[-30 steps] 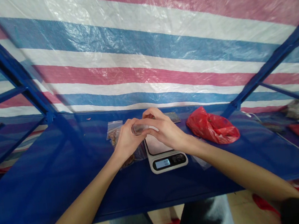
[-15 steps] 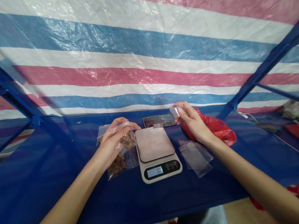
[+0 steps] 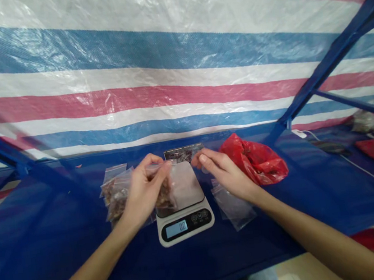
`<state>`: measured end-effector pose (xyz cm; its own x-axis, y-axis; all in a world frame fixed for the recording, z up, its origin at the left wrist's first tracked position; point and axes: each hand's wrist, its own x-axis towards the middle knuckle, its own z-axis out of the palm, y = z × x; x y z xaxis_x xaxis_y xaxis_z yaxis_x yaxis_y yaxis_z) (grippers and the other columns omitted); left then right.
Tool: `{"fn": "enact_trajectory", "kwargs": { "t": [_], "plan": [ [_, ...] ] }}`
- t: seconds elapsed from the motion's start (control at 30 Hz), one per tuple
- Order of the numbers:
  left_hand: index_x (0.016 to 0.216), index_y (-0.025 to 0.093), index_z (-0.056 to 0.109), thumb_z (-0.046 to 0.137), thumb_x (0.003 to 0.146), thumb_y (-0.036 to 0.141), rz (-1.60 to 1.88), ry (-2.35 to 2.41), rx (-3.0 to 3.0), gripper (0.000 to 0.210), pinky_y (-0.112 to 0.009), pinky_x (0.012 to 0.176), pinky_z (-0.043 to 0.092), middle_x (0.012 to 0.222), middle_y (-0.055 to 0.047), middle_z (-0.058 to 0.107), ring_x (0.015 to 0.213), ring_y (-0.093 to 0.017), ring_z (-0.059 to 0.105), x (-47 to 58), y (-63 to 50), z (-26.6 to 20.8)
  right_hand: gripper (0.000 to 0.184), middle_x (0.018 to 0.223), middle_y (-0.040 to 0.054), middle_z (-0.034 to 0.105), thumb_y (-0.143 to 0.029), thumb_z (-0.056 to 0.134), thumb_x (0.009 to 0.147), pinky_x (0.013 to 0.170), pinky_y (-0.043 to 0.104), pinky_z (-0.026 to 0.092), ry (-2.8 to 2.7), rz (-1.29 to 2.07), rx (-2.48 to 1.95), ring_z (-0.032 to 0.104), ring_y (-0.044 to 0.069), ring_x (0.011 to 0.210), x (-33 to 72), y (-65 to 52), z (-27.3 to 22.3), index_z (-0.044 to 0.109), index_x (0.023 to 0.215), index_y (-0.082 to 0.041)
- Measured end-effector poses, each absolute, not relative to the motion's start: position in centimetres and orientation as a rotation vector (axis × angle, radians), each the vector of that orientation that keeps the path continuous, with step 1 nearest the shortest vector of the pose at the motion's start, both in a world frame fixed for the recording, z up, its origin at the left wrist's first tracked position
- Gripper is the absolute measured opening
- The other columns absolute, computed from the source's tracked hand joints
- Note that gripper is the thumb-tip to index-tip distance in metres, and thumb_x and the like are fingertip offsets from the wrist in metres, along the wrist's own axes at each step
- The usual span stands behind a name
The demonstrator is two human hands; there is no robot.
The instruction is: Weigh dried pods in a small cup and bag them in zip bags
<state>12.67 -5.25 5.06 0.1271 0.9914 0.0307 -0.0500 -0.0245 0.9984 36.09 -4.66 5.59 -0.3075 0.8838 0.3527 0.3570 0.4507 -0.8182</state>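
My left hand (image 3: 146, 186) pinches the top of a clear zip bag (image 3: 165, 193) of brown dried pieces. That bag hangs over the left part of a kitchen scale (image 3: 186, 187), whose display reads 0.0. Past the scale's right edge, my right hand (image 3: 223, 169) is closed with thumb and fingertips together. A small pale, see-through bit shows under those fingers; its kind is unclear. More filled zip bags (image 3: 117, 196) lie left of the scale, partly behind my left hand. Flat clear zip bags (image 3: 234, 207) lie to the right, below my right hand.
A crumpled red plastic bag (image 3: 254, 159) sits right of my right hand. Behind the scale lies a dark flat printed item (image 3: 183, 153). Blue frame bars (image 3: 317, 67) slope at both sides, with striped sheeting (image 3: 154, 96) behind. A white cable (image 3: 364, 168) runs at far right.
My left hand has lifted a filled zip bag from the left side to over the scale. My right hand has come inward toward the scale. The view has shifted slightly.
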Motion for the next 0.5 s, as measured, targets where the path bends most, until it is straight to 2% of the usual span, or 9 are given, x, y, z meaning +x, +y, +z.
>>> {"fn": "enact_trajectory", "kwargs": {
  "t": [0.07,0.13,0.33,0.5],
  "plan": [
    [0.093,0.028,0.056,0.071,0.091,0.053,1.121,1.061,1.365,0.03,-0.023,0.043,0.035,0.059,0.008,0.058,0.045,-0.012,0.049,14.5,-5.8,4.9,0.042,0.08,0.0008,0.062,-0.055,0.052,0.106,0.075,0.03,0.049,-1.716,1.066,-0.938,0.059,0.018,0.08,34.0,-5.4,5.1,0.063,0.085,-0.021],
    [0.092,0.027,0.057,0.069,0.093,0.053,1.135,1.08,1.441,0.028,-0.023,0.049,0.039,0.065,0.006,0.056,0.055,-0.013,0.052,15.5,-6.2,4.5,0.043,0.077,-0.0005,0.058,-0.058,0.059,0.101,0.071,0.028,0.047,-1.553,1.185,-0.896,0.055,0.017,0.076,32.6,-6.0,4.2,0.061,0.08,-0.021],
    [0.089,0.024,0.064,0.067,0.094,0.054,1.148,0.997,1.269,0.03,-0.025,0.055,0.045,0.071,0.003,0.063,0.059,-0.013,0.055,15.5,-6.9,3.4,0.031,0.087,0.0017,0.065,-0.052,0.066,0.099,0.077,0.03,0.05,-1.299,1.333,-0.876,0.056,0.018,0.08,32.4,-7.0,2.6,0.072,0.092,-0.023],
    [0.09,0.023,0.071,0.076,0.089,0.047,1.217,0.962,1.103,0.025,-0.026,0.06,0.051,0.077,-0.001,0.073,0.064,-0.015,0.063,15.4,-6.7,3.2,0.029,0.083,0.0009,0.063,-0.048,0.068,0.098,0.076,0.029,0.049,-1.235,1.372,-0.846,0.055,0.017,0.078,32.6,-6.8,2.1,0.071,0.086,-0.022]
  ]
}}
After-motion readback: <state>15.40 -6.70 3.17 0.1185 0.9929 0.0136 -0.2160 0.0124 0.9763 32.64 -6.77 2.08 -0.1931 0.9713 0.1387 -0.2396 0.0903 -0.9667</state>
